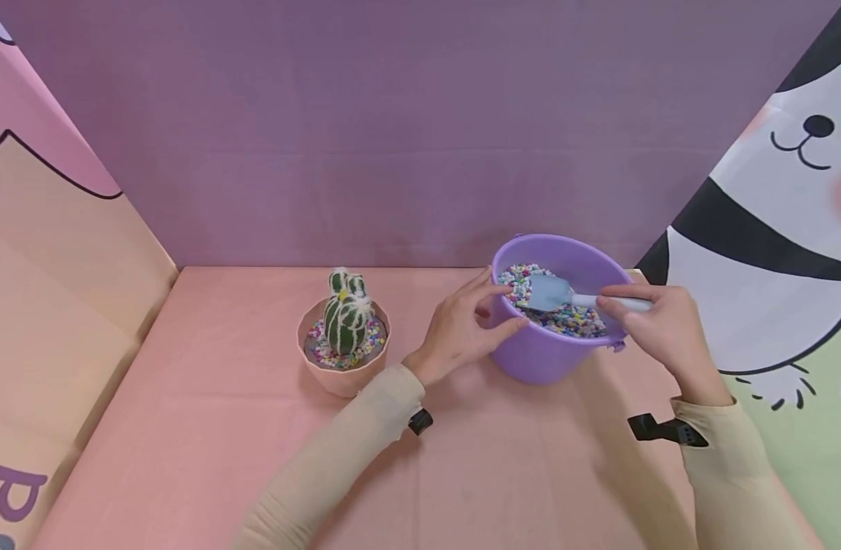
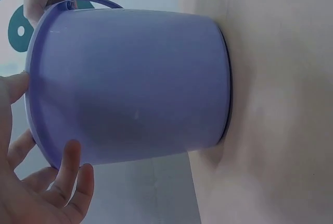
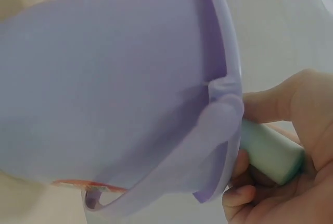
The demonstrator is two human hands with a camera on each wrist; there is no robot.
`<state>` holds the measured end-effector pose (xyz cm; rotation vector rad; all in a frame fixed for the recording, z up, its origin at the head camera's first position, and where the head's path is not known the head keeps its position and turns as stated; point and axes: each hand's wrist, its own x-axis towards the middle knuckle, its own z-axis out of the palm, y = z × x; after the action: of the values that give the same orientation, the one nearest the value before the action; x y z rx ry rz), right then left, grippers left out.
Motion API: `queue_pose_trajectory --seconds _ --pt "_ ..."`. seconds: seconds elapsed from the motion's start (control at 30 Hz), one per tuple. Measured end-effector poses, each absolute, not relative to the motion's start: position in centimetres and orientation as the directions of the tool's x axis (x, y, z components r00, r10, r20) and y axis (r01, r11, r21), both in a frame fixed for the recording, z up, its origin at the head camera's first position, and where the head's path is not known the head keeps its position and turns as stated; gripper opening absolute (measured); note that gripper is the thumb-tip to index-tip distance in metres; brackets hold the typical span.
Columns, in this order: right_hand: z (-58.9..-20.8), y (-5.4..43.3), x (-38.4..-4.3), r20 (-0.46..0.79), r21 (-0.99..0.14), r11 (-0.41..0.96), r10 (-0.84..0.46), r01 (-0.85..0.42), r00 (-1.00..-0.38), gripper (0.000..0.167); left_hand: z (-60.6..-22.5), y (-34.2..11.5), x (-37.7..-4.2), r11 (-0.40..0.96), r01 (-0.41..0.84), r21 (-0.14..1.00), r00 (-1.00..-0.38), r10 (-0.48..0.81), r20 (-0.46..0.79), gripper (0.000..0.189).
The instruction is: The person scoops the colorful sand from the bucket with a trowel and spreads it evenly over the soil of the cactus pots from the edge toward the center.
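Observation:
A purple bucket [image 1: 540,359] holds many small multicoloured beads [image 1: 578,321]. My left hand [image 1: 461,328] holds the near left part of its rim, with thumb and fingers spread along the edge. In the left wrist view, some fingers [image 2: 67,174] of that hand show beside the bucket wall. My right hand [image 1: 664,328] grips the white handle of a small toy shovel [image 1: 549,292] over the right side of the rim. The shovel's pale blue blade lies in the bucket at the beads; whether it carries any is unclear. In the right wrist view, the handle [image 3: 273,153] sits between thumb and fingers.
Left of the bucket stands a pink pot [image 1: 344,380] with a green knitted cactus [image 1: 344,328] and some beads round its base. The bucket's handle [image 3: 171,166] hangs down its side. Behind the pink table surface [image 1: 207,428] rises a purple backdrop [image 1: 393,137].

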<state>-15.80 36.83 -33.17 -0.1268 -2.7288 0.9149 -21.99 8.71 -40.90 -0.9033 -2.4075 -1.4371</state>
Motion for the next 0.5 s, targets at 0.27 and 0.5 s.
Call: queue_pose_trajectory --seconds 0.27,0.5 --pt "-33.0 37.2 -15.1 0.212 -0.691 0.722 0.238 0.026 -0.948 0.044 -40.6 8.5 -22.0 0.395 0.598 0.697 -0.796 0.394 0.460 0.055" --pt "-33.4 37.6 -14.5 0.200 -0.755 0.653 0.311 0.056 -0.929 0.048 -40.6 8.6 -22.1 0.395 0.595 0.700 -0.798 0.398 0.453 0.056"
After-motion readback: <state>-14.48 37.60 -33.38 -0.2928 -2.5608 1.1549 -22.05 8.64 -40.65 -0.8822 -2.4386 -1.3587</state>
